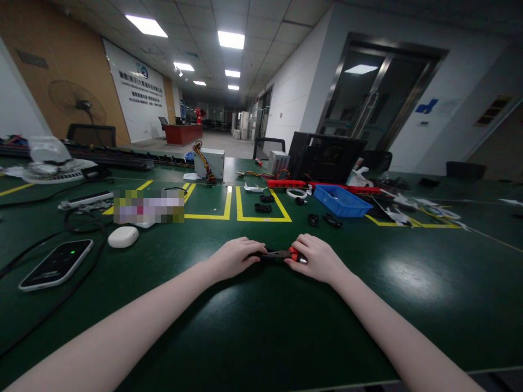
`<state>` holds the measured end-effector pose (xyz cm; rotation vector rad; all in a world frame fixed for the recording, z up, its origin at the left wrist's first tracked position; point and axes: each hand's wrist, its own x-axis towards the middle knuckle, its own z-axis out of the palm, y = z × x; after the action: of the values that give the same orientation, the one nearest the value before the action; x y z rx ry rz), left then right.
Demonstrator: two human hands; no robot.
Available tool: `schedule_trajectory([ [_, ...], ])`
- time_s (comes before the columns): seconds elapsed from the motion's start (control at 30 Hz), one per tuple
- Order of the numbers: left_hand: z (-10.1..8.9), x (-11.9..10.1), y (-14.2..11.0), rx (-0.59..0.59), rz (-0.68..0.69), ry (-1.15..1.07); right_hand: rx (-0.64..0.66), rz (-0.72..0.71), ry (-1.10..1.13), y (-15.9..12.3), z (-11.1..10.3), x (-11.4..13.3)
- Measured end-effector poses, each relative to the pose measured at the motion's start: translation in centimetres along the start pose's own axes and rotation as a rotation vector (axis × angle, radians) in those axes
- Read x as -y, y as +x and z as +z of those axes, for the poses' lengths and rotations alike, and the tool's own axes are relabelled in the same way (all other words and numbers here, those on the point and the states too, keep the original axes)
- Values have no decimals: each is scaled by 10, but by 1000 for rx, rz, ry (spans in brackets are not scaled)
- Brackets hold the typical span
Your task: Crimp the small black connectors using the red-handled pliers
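Note:
Both my forearms stretch out over a dark green table (253,326). My left hand (235,257) and my right hand (316,257) meet at the table's middle, each curled round one end of a small tool with red and black handles (281,253), which looks like pliers. The tool lies low, at or just above the table top. What part each hand grips is partly hidden by the fingers.
A blue plastic bin (341,200) and red strips (286,183) lie beyond my right hand. Small black parts (262,207) sit inside yellow taped boxes. A white oval device (123,236), a phone (55,264) and black cables lie left. A grey power supply (209,162) stands further back.

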<state>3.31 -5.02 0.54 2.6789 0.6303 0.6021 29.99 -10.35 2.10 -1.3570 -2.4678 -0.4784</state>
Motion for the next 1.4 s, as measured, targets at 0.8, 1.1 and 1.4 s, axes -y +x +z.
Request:
schedule_trajectory([
  [0.8,4,11,3,-43,7,-139,-62,61,22,0,-2,-1],
  [1.1,6,14,4,-62,31,-163,-52,56,55,1,-1,4],
  [1.4,7,16,4,-57,38,-163,-52,28,11,0,3,1],
])
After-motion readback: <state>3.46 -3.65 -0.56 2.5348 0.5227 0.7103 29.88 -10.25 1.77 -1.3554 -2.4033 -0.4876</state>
